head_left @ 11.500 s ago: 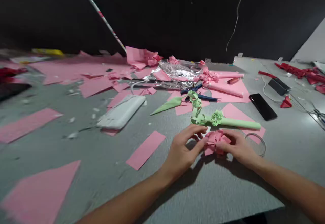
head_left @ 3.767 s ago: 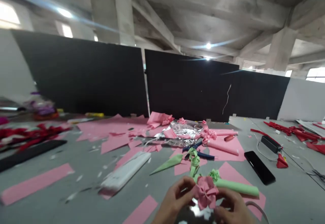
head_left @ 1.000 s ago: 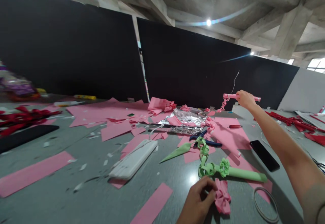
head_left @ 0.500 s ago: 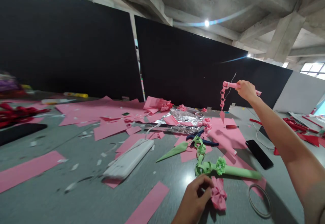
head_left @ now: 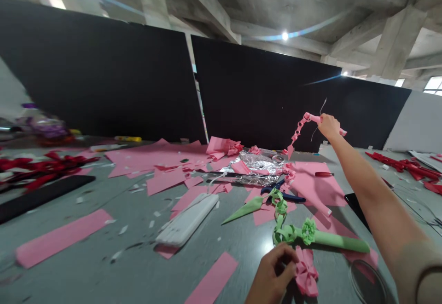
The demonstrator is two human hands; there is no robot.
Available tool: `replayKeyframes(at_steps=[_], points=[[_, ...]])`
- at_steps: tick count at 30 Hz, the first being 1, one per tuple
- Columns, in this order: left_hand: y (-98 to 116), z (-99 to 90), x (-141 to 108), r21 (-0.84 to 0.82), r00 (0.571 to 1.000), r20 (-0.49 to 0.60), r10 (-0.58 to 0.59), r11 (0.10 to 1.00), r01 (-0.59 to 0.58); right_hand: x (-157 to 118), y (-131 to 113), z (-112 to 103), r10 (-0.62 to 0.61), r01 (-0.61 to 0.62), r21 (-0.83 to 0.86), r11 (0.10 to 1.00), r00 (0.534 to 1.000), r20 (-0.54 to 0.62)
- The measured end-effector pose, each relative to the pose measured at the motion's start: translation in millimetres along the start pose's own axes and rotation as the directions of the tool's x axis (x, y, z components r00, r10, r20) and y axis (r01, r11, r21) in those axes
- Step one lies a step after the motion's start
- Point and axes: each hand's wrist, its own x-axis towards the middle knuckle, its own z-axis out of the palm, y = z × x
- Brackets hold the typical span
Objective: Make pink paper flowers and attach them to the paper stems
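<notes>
My right hand (head_left: 329, 126) is raised at arm's length, closed around a pink paper tube (head_left: 314, 118). From the tube's left end hangs a pink paper chain (head_left: 298, 130), slanting left and ending in a pointed pink tip (head_left: 290, 151). Low in front, my left hand (head_left: 272, 272) has its fingers curled, fingertips at the left edge of a folded pink paper flower (head_left: 306, 272) on the table. Just beyond lies a green paper tube (head_left: 341, 241) with a green flower (head_left: 308, 231), curled green links and a pointed green tip (head_left: 243, 209).
Dark-handled pliers (head_left: 292, 197), a white power strip (head_left: 188, 219), crumpled foil (head_left: 260, 163) and pink paper sheets (head_left: 165, 182) cover the table. A tape roll (head_left: 369, 280) lies right; red ribbon pieces (head_left: 51, 166) lie left. Black panels (head_left: 262, 92) stand behind.
The view has shifted slightly left. My right hand has moved a little left with the pink tube, and its chain has swung left. My left hand stays by the pink flower.
</notes>
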Motion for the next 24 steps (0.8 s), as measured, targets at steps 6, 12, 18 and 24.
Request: replayKeyframes(at_steps=[6,12,18,24], points=[[-1,-1.9,-1,0.001,1.0,0.014,-0.01,1.0,0.01,-28,52,48,0.112,-0.105,-0.045,0.994,0.972,0.206],[4,-2.7,-3,0.047,0.999,0.031,-0.022,0.999,0.02,-76,84,57,0.11,-0.109,-0.026,0.994,0.902,0.418],[5,-1.2,-1,0.06,0.999,0.026,-0.031,0.998,0.029,-150,33,51,-0.3,0.135,0.3,0.944,0.732,0.612],[5,2.3,2,0.085,0.999,0.027,-0.031,0.996,0.029,-219,-3,52,-0.453,0.242,0.384,0.891,0.528,0.718]])
